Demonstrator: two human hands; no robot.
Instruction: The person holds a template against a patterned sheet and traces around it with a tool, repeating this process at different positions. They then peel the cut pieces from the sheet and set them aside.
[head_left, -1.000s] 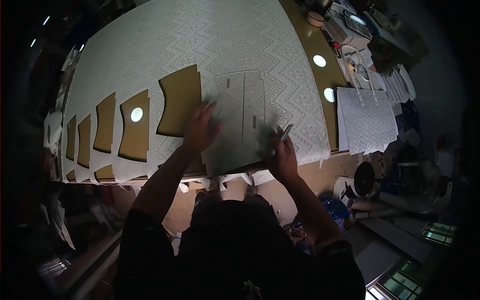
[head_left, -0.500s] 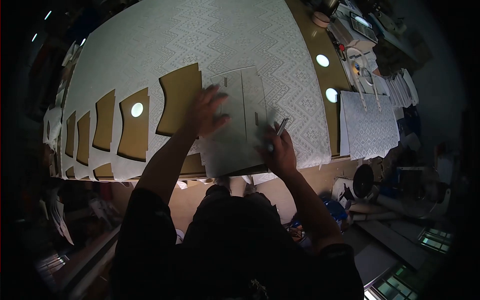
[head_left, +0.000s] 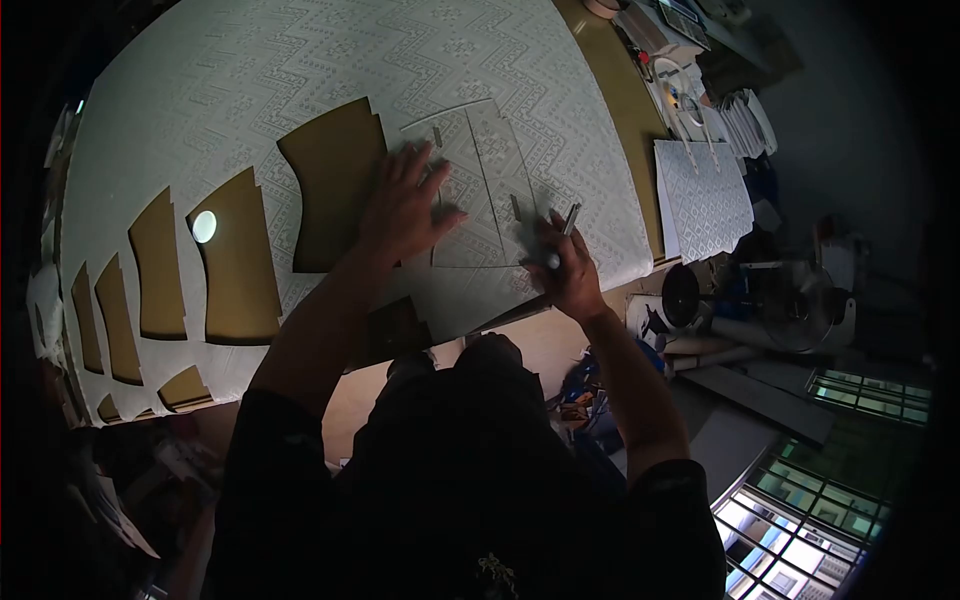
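White patterned fabric (head_left: 400, 60) covers much of the table. A clear template (head_left: 475, 185) with dark lines lies on it in front of me. My left hand (head_left: 405, 205) is spread flat, fingers apart, over the template's left edge. Just right of the template, my right hand (head_left: 570, 265) is closed around a slim metallic tool (head_left: 571, 219), whose exact kind I cannot make out. Left of my left hand is a large curved cut-out (head_left: 335, 190) in the fabric, showing the brown tabletop.
Several more cut-outs (head_left: 240, 270) run along the left side. A stack of patterned pieces (head_left: 700, 195) lies at the right, near white curved rulers (head_left: 690, 110) and papers (head_left: 745, 125). A fan (head_left: 800, 300) stands beyond the right edge.
The view has turned and shifted, so table and cut-outs sit differently in the frame. The template's lower outline now shows on the fabric. Both hands keep much the same pose.
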